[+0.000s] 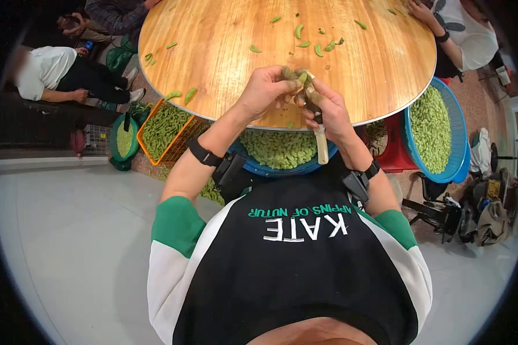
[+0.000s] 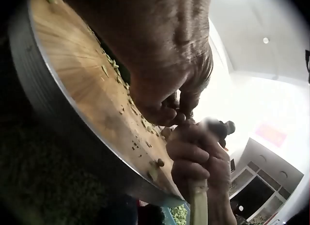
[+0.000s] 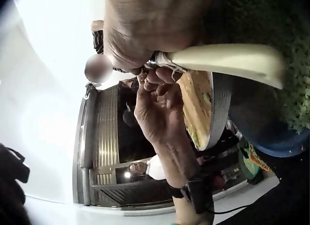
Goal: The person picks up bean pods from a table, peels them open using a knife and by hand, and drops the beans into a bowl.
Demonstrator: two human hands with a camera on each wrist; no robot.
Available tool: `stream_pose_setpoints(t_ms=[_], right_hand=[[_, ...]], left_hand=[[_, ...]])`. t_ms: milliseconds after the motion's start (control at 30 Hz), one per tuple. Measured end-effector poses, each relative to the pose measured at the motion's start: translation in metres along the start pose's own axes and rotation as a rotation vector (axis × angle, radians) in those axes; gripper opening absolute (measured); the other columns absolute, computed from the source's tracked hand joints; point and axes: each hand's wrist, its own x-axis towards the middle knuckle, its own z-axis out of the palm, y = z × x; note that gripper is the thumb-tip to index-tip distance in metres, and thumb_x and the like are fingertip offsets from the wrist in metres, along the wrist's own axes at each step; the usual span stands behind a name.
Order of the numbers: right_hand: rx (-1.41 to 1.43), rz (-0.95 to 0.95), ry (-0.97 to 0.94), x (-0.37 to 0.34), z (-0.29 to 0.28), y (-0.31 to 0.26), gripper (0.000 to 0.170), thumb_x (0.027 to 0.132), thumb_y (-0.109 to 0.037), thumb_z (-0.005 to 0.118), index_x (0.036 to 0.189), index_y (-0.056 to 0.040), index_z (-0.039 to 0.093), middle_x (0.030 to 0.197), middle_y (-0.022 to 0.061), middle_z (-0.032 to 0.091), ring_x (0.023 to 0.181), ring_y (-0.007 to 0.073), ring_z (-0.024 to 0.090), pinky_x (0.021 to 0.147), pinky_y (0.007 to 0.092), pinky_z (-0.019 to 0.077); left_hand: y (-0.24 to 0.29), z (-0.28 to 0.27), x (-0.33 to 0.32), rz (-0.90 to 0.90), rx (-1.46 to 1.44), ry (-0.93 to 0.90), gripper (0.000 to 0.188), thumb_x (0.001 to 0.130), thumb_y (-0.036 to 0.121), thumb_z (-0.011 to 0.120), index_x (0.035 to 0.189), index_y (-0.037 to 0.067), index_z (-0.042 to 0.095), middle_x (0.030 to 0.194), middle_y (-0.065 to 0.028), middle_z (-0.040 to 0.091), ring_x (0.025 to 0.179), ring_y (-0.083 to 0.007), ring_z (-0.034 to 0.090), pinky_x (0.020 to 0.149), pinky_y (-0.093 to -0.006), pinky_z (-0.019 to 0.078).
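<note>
Both hands meet over the near edge of the round wooden table (image 1: 236,69). The left hand (image 1: 266,89) pinches a green bean pod (image 1: 303,77) between thumb and fingers. Close against it, the right hand (image 1: 332,112) grips a knife near the top of its cream handle (image 1: 321,146), which points down toward the body. In the right wrist view the handle (image 3: 227,62) sticks out past the palm, with a metal collar at its base. Fingers hide the blade. Dark stains mark the fingertips of both hands.
Loose pods (image 1: 299,31) lie scattered on the table. Below its near edge stands a blue basin (image 1: 250,164) of shelled beans. An orange crate (image 1: 166,146) of pods is at left, another blue basin (image 1: 460,132) at right. Other people sit around the table.
</note>
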Motion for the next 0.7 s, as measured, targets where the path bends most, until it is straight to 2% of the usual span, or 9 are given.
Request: stream_pose_setpoints(t_ms=[133, 233, 333, 433, 500, 533, 600, 633, 700], right_hand=[[0.055, 0.015, -0.02, -0.003, 0.003, -0.003, 0.027, 0.095, -0.012, 0.044, 0.119, -0.0031, 0.051, 0.086, 0.0032, 0.058, 0.057, 0.0062, 0.044, 0.043, 0.0188, 0.0358], [-0.027, 0.012, -0.058, -0.005, 0.003, -0.004, 0.027, 0.098, -0.017, 0.045, 0.12, -0.0031, 0.05, 0.085, 0.0056, 0.055, 0.058, 0.008, 0.044, 0.045, 0.0191, 0.0361], [-0.048, 0.003, -0.056, -0.005, 0.004, -0.004, 0.026, 0.098, -0.016, 0.045, 0.119, -0.0031, 0.051, 0.084, 0.005, 0.055, 0.057, 0.007, 0.043, 0.044, 0.0183, 0.0356], [-0.083, -0.054, -0.029, -0.005, 0.007, -0.004, 0.025, 0.097, -0.015, 0.046, 0.118, -0.0028, 0.051, 0.084, 0.0046, 0.055, 0.055, 0.0062, 0.042, 0.044, 0.0177, 0.0351], [-0.049, -0.037, -0.024, -0.006, 0.008, -0.006, 0.028, 0.095, -0.013, 0.048, 0.121, -0.0038, 0.053, 0.082, 0.0028, 0.055, 0.055, 0.0053, 0.042, 0.044, 0.0177, 0.035], [-0.052, -0.038, -0.026, -0.007, 0.008, -0.008, 0.028, 0.095, -0.013, 0.048, 0.121, -0.0038, 0.053, 0.082, 0.0028, 0.055, 0.055, 0.0053, 0.042, 0.044, 0.0177, 0.035], [0.096, 0.064, -0.067, -0.01, 0.009, -0.015, 0.029, 0.095, -0.012, 0.049, 0.122, -0.0047, 0.053, 0.082, 0.0035, 0.054, 0.055, 0.0054, 0.041, 0.043, 0.0172, 0.0351], [0.093, 0.063, -0.068, -0.01, 0.008, -0.015, 0.029, 0.095, -0.012, 0.049, 0.122, -0.0047, 0.053, 0.082, 0.0035, 0.054, 0.055, 0.0054, 0.041, 0.043, 0.0172, 0.0351], [0.206, 0.134, -0.054, -0.008, 0.004, -0.013, 0.03, 0.094, -0.012, 0.049, 0.123, -0.005, 0.052, 0.083, 0.0045, 0.054, 0.054, 0.0056, 0.042, 0.042, 0.0165, 0.0348]], left_hand=[[0.002, -0.004, -0.003, 0.007, -0.004, -0.001, 0.01, 0.086, 0.011, 0.064, 0.086, 0.002, 0.063, 0.066, -0.0009, 0.059, 0.053, -0.0052, 0.053, 0.045, -0.0177, 0.0399], [0.001, -0.004, -0.004, 0.018, -0.029, 0.0, 0.01, 0.086, 0.01, 0.064, 0.087, 0.001, 0.062, 0.068, -0.002, 0.06, 0.054, -0.006, 0.054, 0.045, -0.0186, 0.0413], [-0.001, -0.001, -0.006, 0.113, -0.029, 0.009, 0.009, 0.087, 0.008, 0.063, 0.087, 0.0, 0.062, 0.069, -0.0029, 0.06, 0.054, -0.0068, 0.054, 0.045, -0.0196, 0.043], [-0.001, -0.002, -0.008, 0.118, -0.083, -0.014, 0.009, 0.088, 0.007, 0.063, 0.093, 0.0, 0.059, 0.075, -0.0033, 0.06, 0.058, -0.0089, 0.056, 0.045, -0.0195, 0.0426], [0.001, -0.003, -0.009, 0.002, -0.343, -0.096, 0.008, 0.089, 0.008, 0.06, 0.091, 0.0, 0.061, 0.074, -0.0047, 0.061, 0.056, -0.0082, 0.055, 0.045, -0.0204, 0.0441], [0.001, -0.005, -0.009, 0.006, -0.344, -0.096, 0.008, 0.089, 0.008, 0.06, 0.091, 0.0, 0.061, 0.074, -0.0047, 0.061, 0.056, -0.0082, 0.055, 0.045, -0.0204, 0.0441], [-0.002, -0.009, -0.009, -0.141, -0.562, -0.223, 0.008, 0.089, 0.008, 0.059, 0.093, 0.001, 0.06, 0.078, -0.0053, 0.062, 0.06, -0.009, 0.056, 0.048, -0.022, 0.0456], [-0.002, -0.008, -0.01, -0.138, -0.562, -0.223, 0.008, 0.089, 0.008, 0.059, 0.093, 0.001, 0.06, 0.078, -0.0053, 0.062, 0.06, -0.009, 0.056, 0.048, -0.022, 0.0456], [-0.004, -0.003, -0.011, -0.083, -0.395, -0.137, 0.009, 0.088, 0.009, 0.061, 0.092, 0.001, 0.058, 0.08, -0.0038, 0.062, 0.064, -0.0116, 0.058, 0.051, -0.0278, 0.048]])
